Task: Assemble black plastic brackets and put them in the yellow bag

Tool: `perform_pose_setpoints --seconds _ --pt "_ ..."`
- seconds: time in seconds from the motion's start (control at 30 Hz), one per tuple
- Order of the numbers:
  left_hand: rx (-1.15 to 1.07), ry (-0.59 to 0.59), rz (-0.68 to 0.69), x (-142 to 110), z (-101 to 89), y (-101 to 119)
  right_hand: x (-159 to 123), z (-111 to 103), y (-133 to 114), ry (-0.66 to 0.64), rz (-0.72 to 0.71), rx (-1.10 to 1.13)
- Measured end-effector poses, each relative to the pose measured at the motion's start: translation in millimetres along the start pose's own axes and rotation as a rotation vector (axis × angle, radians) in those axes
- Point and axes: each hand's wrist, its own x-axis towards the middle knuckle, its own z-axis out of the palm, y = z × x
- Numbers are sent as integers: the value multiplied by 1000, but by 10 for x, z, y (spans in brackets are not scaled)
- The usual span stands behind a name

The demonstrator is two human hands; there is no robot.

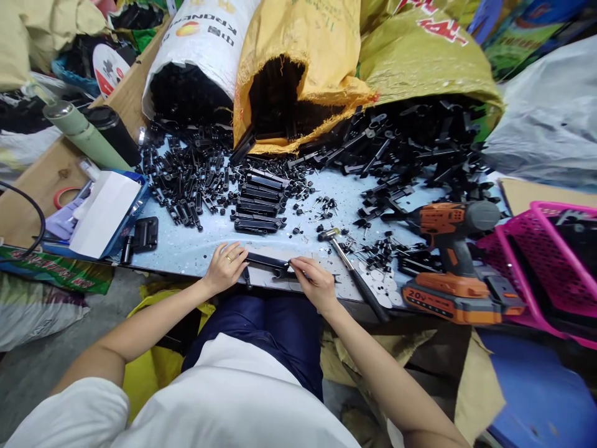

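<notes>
Near the table's front edge, my left hand (pixel 226 266) is closed on the left end of a long black plastic bar (pixel 267 260). At the bar's other end, the fingers of my right hand (pixel 313 281) are pinched together; a small dark piece seems to be at the fingertips, too small to name. A second black part (pixel 285 274) lies just below the bar, partly hidden by my right hand. Beyond my hands rests a row of similar black bars (pixel 259 205). A hammer (pixel 352 270) lies to the right of my right hand.
An orange cordless drill (pixel 454 261) stands at the right beside a pink basket (pixel 545 261). Small black parts (pixel 186 180) spread in front of a white sack (pixel 196 50), an orange sack (pixel 298 56) and a yellow sack (pixel 429 62). A blue tray (pixel 140 199) sits left.
</notes>
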Motion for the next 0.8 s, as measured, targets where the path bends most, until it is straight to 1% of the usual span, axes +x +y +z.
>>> perform_pose_setpoints --seconds 0.13,0.2,0.27,0.37,0.43,0.5,0.57,0.67,0.73,0.8 --pt "32 -36 139 52 -5 53 9 -36 26 -4 -34 -77" --pt "25 -59 196 117 13 99 7 -55 51 -53 -50 -100" --pt "8 -114 241 213 41 171 -10 -53 83 -118 -78 -92" --pt "4 -268 233 383 121 322 -80 0 141 -176 -118 -92" --pt "9 -378 190 481 196 420 -143 47 188 -197 -109 -122" --pt "10 -452 156 546 264 490 -187 71 243 -227 -96 -149" --pt "10 -479 131 572 293 531 -187 53 309 -277 -118 -162" --pt "18 -476 108 537 233 555 -109 -56 425 -423 -204 -223" --pt "40 -463 157 475 152 547 -49 -144 496 -491 -222 -355" --pt "77 -433 243 407 85 511 -12 -201 532 -500 -194 -510"
